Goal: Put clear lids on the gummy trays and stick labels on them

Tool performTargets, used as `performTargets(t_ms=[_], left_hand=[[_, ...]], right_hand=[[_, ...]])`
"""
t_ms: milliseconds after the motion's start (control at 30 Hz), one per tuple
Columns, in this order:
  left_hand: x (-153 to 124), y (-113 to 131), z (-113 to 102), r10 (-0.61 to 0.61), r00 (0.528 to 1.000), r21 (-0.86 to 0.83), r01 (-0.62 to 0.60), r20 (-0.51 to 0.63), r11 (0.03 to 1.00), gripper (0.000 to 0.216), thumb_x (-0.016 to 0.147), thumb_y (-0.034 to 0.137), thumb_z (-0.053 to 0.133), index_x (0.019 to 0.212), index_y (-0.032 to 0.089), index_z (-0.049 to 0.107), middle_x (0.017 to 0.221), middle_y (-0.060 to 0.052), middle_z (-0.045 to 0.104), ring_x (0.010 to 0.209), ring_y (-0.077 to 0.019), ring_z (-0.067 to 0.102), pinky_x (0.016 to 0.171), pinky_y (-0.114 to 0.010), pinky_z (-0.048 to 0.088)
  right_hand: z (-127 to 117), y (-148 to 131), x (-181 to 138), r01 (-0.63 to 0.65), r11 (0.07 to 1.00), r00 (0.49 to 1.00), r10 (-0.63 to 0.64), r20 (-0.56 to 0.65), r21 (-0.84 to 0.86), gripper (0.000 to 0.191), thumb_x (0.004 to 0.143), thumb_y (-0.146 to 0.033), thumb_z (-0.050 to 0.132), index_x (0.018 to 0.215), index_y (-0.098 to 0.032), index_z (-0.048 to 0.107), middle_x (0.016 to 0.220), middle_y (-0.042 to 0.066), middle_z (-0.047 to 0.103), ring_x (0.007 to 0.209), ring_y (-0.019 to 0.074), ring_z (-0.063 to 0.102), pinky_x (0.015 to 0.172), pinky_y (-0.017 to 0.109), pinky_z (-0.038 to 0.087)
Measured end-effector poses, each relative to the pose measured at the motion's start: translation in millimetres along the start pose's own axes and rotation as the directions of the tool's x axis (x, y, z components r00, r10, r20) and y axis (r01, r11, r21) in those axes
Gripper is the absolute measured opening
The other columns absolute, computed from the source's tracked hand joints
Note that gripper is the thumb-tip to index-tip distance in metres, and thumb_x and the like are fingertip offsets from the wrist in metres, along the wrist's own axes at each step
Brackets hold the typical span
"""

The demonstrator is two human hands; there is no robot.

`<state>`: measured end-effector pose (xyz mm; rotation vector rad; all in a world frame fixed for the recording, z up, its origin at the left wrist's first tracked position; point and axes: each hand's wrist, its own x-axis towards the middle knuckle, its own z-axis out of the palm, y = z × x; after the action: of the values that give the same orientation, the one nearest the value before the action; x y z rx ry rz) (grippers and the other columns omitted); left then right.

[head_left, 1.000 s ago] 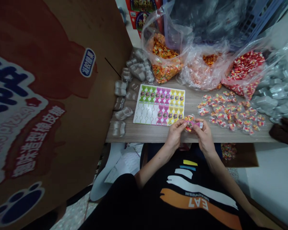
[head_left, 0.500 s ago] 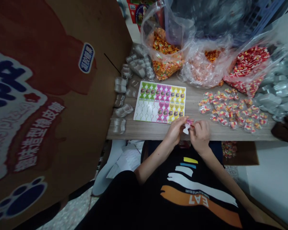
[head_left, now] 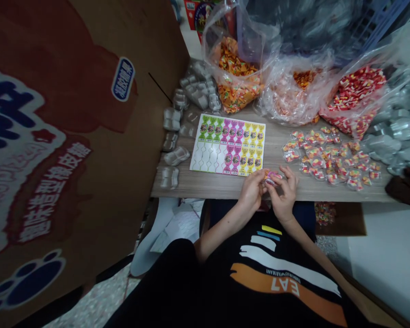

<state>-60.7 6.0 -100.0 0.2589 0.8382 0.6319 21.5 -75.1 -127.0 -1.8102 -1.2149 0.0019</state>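
Note:
Close to the table's front edge, my left hand [head_left: 252, 190] and my right hand [head_left: 284, 191] pinch a small candy pack [head_left: 272, 177] between them, one at each end. It looks like a clear plastic shell with a pink label on it; fingers cover parts of it. Just beyond my left hand lies a sheet of stickers [head_left: 227, 145] in green, pink and yellow, its lower left part showing bare backing. To the right of my right hand, several filled candy packs [head_left: 331, 155] are spread on the table.
Clear plastic shells [head_left: 171, 119] line the left side beside a big cardboard box [head_left: 123, 150]. Bags of orange candies [head_left: 237, 77] and red candies [head_left: 360, 93] stand at the back, with a purple basket [head_left: 372, 32] behind. More shells [head_left: 399, 132] pile up at right.
The pink label, earlier hanging with its white side showing between my hands, now lies along the candy pack. The fingers of my right hand have spread around the pack's right end.

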Motion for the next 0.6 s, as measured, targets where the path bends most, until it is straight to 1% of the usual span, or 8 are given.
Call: performTargets(t_ms=[100,200,400,467,500,567,600], left_hand=[[-1,-1,0,0.023,0.999,-0.012,-0.023,-0.028,1.0,0.018,0.073,0.021,0.076,0.086,0.012,0.069,0.082,-0.004,0.069,0.067,-0.0106,0.063,0.063,-0.021,0.049],[-1,-2,-2,0.038,0.999,-0.007,-0.038,-0.024,0.999,0.02,0.073,0.022,0.077,0.089,0.013,0.068,0.082,-0.002,0.069,0.068,-0.0112,0.064,0.068,-0.023,0.051],[2,3,-6,0.069,0.995,0.095,-0.075,0.067,0.993,0.029,0.069,0.028,0.08,0.091,0.014,0.067,0.081,-0.002,0.069,0.065,-0.012,0.064,0.063,-0.022,0.05],[2,8,-7,0.055,0.994,0.147,-0.069,0.098,0.987,0.032,0.068,0.031,0.08,0.092,0.014,0.067,0.08,-0.003,0.07,0.065,-0.0125,0.064,0.062,-0.022,0.049],[2,10,-7,0.041,0.993,0.172,-0.061,0.114,0.983,0.034,0.068,0.033,0.081,0.092,0.014,0.067,0.08,-0.003,0.07,0.064,-0.0126,0.064,0.061,-0.022,0.049],[2,14,-7,0.017,0.988,0.214,-0.05,0.152,0.976,0.036,0.068,0.036,0.081,0.093,0.014,0.067,0.078,-0.003,0.069,0.063,-0.0123,0.063,0.059,-0.022,0.048],[2,16,-8,0.009,0.985,0.23,-0.049,0.174,0.972,0.037,0.067,0.037,0.081,0.093,0.014,0.068,0.077,-0.003,0.069,0.063,-0.012,0.062,0.058,-0.021,0.048]], right_hand=[[5,-2,-3,-0.111,0.986,0.994,0.113,-0.01,0.123,0.017,0.091,-0.032,0.066,0.105,-0.026,0.071,0.129,0.01,0.062,0.133,0.0295,0.05,0.112,0.058,0.038],[9,-4,-3,-0.217,0.956,0.976,0.218,0.018,0.196,0.018,0.09,-0.035,0.066,0.105,-0.025,0.07,0.127,0.01,0.063,0.132,0.0279,0.051,0.112,0.056,0.038],[7,-9,5,-0.356,0.864,0.934,0.342,0.105,0.357,0.019,0.085,-0.034,0.07,0.099,-0.024,0.066,0.124,0.008,0.062,0.125,0.0253,0.054,0.113,0.049,0.039],[5,-12,10,-0.413,0.811,0.909,0.395,0.134,0.415,0.025,0.081,-0.034,0.074,0.101,-0.024,0.064,0.119,0.006,0.063,0.119,0.0239,0.057,0.109,0.045,0.042],[3,-13,13,-0.449,0.771,0.891,0.427,0.157,0.451,0.031,0.078,-0.034,0.076,0.104,-0.025,0.062,0.117,0.005,0.064,0.115,0.0231,0.059,0.106,0.043,0.045],[-1,-16,18,-0.539,0.661,0.838,0.486,0.249,0.522,0.043,0.073,-0.033,0.08,0.11,-0.026,0.059,0.112,0.003,0.065,0.104,0.021,0.062,0.095,0.038,0.051],[-3,-18,21,-0.588,0.597,0.803,0.507,0.312,0.545,0.046,0.071,-0.032,0.082,0.11,-0.026,0.059,0.109,0.002,0.066,0.098,0.0199,0.063,0.09,0.036,0.053]])
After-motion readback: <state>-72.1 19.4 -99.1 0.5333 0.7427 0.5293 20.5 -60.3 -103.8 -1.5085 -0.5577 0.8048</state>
